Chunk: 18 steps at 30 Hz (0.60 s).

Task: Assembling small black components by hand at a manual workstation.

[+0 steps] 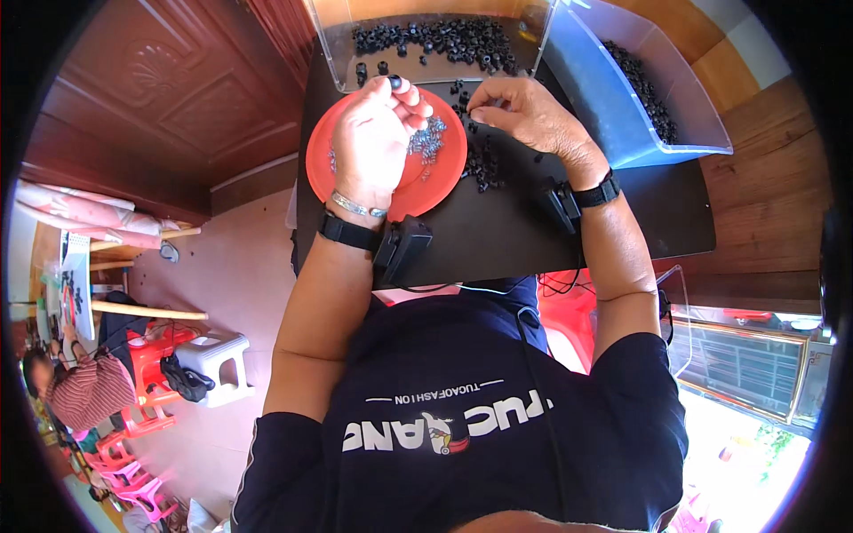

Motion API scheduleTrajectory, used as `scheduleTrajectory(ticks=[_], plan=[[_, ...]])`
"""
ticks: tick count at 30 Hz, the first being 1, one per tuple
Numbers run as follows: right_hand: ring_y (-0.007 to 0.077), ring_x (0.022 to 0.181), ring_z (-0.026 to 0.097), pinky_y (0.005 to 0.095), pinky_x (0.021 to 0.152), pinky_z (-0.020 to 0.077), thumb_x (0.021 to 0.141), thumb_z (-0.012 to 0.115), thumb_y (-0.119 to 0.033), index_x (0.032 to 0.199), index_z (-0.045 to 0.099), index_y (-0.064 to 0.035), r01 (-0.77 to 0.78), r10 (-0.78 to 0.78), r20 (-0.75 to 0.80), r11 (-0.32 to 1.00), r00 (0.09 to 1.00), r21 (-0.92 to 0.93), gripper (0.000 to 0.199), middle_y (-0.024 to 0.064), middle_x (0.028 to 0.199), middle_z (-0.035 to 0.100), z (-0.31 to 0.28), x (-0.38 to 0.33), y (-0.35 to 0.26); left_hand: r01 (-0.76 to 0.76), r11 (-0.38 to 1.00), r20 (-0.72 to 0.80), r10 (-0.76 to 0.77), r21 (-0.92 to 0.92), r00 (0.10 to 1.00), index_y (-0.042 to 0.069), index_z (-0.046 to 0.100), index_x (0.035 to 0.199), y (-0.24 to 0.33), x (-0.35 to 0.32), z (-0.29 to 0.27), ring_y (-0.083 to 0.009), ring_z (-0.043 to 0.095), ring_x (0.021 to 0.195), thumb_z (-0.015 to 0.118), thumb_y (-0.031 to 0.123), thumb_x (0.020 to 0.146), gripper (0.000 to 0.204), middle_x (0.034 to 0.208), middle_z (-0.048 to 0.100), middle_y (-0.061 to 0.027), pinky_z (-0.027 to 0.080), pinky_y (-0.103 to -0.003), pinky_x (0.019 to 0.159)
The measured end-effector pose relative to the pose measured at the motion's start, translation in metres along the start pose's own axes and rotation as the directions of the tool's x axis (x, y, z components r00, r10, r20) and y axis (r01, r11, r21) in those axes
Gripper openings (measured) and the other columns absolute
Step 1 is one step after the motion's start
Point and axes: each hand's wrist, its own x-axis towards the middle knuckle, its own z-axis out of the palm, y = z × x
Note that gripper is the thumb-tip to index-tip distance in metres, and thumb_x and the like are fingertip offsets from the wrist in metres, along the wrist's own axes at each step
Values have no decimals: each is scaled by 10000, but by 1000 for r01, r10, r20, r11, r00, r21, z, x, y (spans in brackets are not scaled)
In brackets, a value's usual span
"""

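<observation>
My left hand (371, 138) is palm up above a red plate (413, 194), its fingers curled and a small round black part (394, 82) held at the fingertips. Small shiny metal pieces (428, 138), too small to name surely, lie on the plate, partly covered by that hand. To the right of the plate, my right hand (531, 114) has thumb and forefinger pinched together; whatever is between them is too small to make out. Beneath and beside those fingertips, loose small black parts (481, 169) are scattered on the dark table (524, 244).
A clear bin (326, 40) with many black parts stands at the far side. At the right is a bluish bin (591, 102) with more. Black devices (404, 247) are strapped to both wrists. Far left, another person (89, 391) sits near red and white stools (218, 364).
</observation>
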Motion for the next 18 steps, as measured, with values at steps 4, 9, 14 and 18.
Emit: scheduleTrajectory(ticks=[4, 9, 14, 18], plan=[[137, 736, 584, 278, 696, 472, 818, 642, -110, 907, 630, 6, -30, 35, 32, 988, 999, -151, 147, 67, 780, 632, -4, -2, 4, -6, 1000, -15, 6, -13, 1000, 47, 546, 891, 0, 1, -5, -241, 580, 785, 485, 240, 926, 206, 860, 572, -88, 446, -336, 721], [180, 720, 612, 304, 684, 484, 794, 655, -128, 896, 636, -13, -39, 83, 121, 944, 989, -327, 155, 96, 746, 639, -5, -3, -1, -33, 999, -15, 33, -10, 999, 49, 549, 895, 3, 0, -6, -235, 580, 791, 485, 238, 929, 203, 868, 578, -90, 446, -333, 719], [193, 723, 619, 315, 685, 489, 781, 657, -118, 900, 643, -22, -30, 74, 132, 950, 989, -311, 155, 97, 771, 650, -5, -4, -1, -34, 999, -14, 34, -21, 999, 46, 551, 898, 3, 0, -5, -231, 579, 791, 483, 240, 932, 208, 866, 580, -90, 445, -333, 719], [184, 729, 624, 314, 687, 490, 789, 653, -119, 896, 647, -29, -28, 83, 159, 947, 984, -319, 140, 94, 773, 652, -3, -5, 11, -33, 999, -15, 33, -13, 999, 45, 552, 899, 4, 2, -6, -226, 579, 787, 479, 236, 933, 208, 862, 581, -85, 442, -330, 713]])
